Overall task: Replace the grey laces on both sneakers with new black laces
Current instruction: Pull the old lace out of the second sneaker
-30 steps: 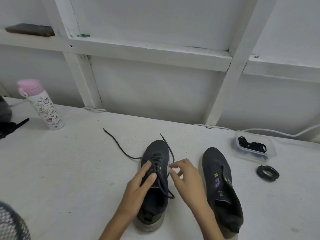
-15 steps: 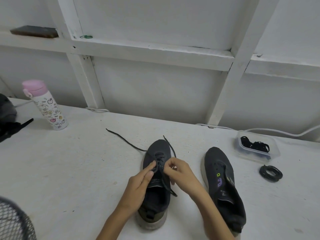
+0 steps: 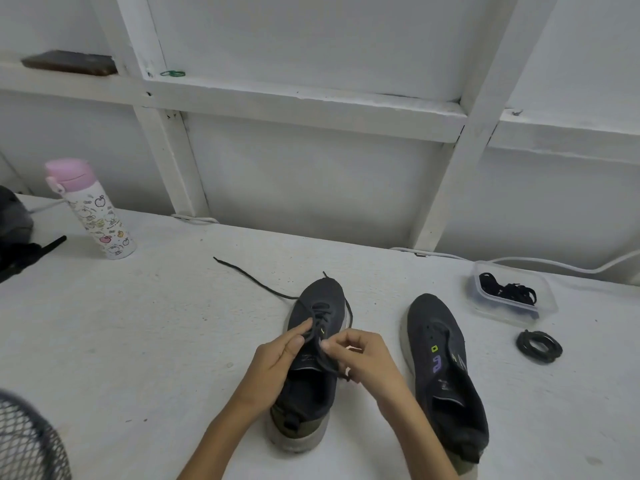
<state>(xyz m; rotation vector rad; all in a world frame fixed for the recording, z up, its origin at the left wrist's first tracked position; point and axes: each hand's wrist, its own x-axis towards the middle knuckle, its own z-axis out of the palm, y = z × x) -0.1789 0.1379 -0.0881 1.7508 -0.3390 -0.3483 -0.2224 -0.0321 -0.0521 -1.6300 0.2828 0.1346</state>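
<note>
Two dark sneakers stand toes away from me on the white table. The left sneaker (image 3: pixel 313 344) has a dark lace (image 3: pixel 254 280) threaded through its upper eyelets, one end trailing off to the far left. My left hand (image 3: pixel 277 365) holds the sneaker's left side with thumb and forefinger at the lacing. My right hand (image 3: pixel 360 358) pinches the lace over the tongue, fingers curled. The right sneaker (image 3: pixel 443 368) has no lace. A coiled black lace (image 3: pixel 538 346) lies to its right.
A clear plastic tub (image 3: pixel 512 297) with black laces sits at the far right, a white cable behind it. A pink-capped bottle (image 3: pixel 91 209) stands far left, beside dark gear (image 3: pixel 17 244). A black mesh basket (image 3: pixel 27 441) fills the near left corner.
Both hands have closed in on the left sneaker's lacing. The right hand went from spread fingers to a pinch on the lace. The trailing lace end has shifted a little.
</note>
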